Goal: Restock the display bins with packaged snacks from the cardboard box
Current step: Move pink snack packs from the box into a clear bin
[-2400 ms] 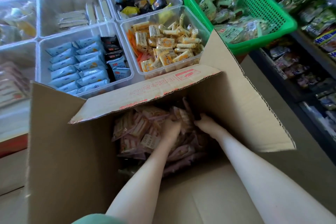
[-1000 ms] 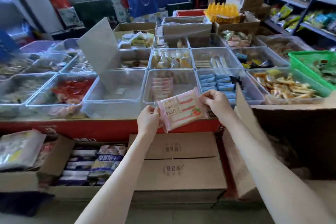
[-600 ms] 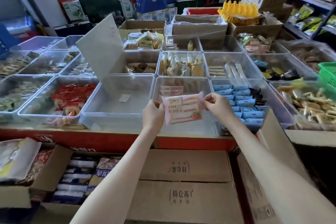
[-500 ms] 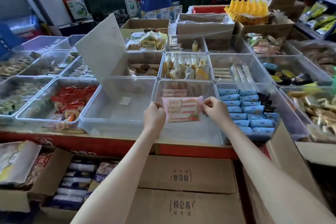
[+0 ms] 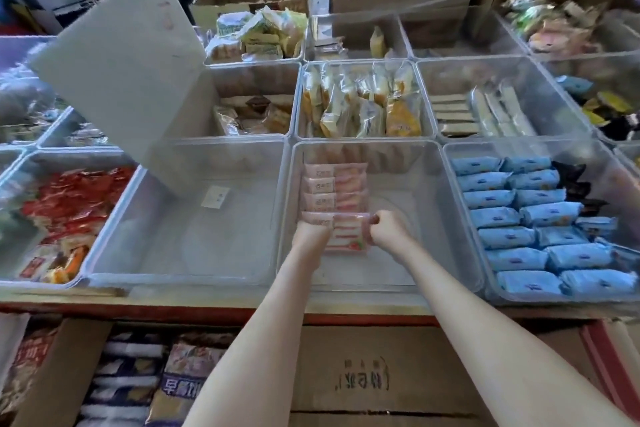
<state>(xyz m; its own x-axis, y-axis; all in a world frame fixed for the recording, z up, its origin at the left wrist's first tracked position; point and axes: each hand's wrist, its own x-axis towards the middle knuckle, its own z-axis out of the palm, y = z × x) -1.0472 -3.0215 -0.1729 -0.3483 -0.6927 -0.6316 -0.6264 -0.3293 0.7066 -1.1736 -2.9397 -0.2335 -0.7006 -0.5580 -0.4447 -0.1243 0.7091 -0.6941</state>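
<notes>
A pink snack packet [image 5: 346, 236] with a strawberry picture is inside the clear middle bin [image 5: 426, 229], low against its floor. My left hand [image 5: 311, 236] grips its left end and my right hand [image 5: 386, 230] pinches its right end. Just beyond it, three matching pink packets [image 5: 334, 189] lie in a row along the bin's left side. The rest of that bin's floor is bare. The cardboard box the packet came from is out of view.
An almost empty clear bin [image 5: 194, 218] with a tilted white lid [image 5: 117, 62] stands to the left. Blue packets [image 5: 540, 222] fill the bin on the right. Red snacks [image 5: 69, 204] lie far left. Closed cartons [image 5: 363, 381] sit below the counter edge.
Both hands lifted the pink packet out of the cardboard box, carried it over to the display and lowered it into the middle bin behind the row of pink packets.
</notes>
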